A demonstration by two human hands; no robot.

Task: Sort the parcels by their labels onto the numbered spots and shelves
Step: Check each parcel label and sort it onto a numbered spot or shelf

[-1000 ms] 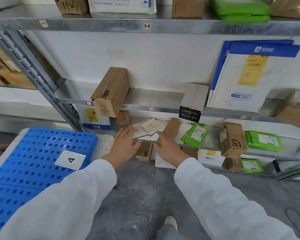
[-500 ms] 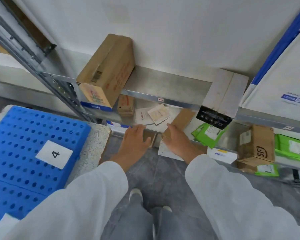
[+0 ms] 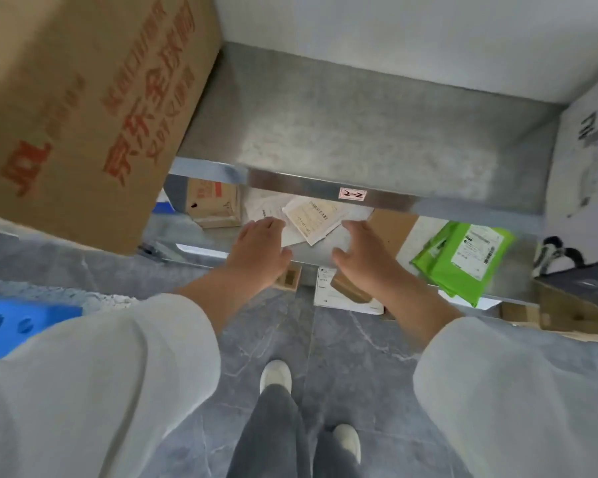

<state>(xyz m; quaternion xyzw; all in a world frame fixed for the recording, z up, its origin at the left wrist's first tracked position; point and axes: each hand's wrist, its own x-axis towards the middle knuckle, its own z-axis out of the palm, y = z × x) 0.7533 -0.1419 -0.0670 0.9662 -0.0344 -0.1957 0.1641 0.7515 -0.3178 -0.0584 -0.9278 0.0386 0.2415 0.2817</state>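
The left hand [image 3: 259, 250] lies flat on the lower shelf [image 3: 309, 255], fingers straight and close together, with its tips touching the left edge of the flat white parcels [image 3: 313, 219]. The right hand [image 3: 359, 257] is spread, thumb out to the left and fingertips at the right edge of the same pile. Neither hand plainly pinches or curls round anything. They frame the pile from both sides, and I cannot tell whether they are settling it or gathering it up.

The pile is a few overlapping envelopes whose printed labels are too blurred to read. It lies just under the 2-2 tag [image 3: 351, 194] on the front lip of the upper shelf [image 3: 359, 132]. No tag for the lower shelf shows.

Far left of the pile stands a small cardboard box [image 3: 213, 205]. Just right of it lies a brown flat parcel [image 3: 392, 229], then green mailers [image 3: 463, 257]. On the upper shelf a large cardboard box [image 3: 83, 98] overhangs the front at the left, and a white box [image 3: 587, 160] stands at the right. Below the lower shelf another white parcel [image 3: 327, 293] shows among brown ones. A blue perforated pallet [image 3: 14, 326] sits at the near left, above the grey floor [image 3: 290, 332].

The sorting looks well under way, since every parcel in view already rests on a shelf level. This pile seems the piece in hand. Whether more parcels wait elsewhere cannot be seen.
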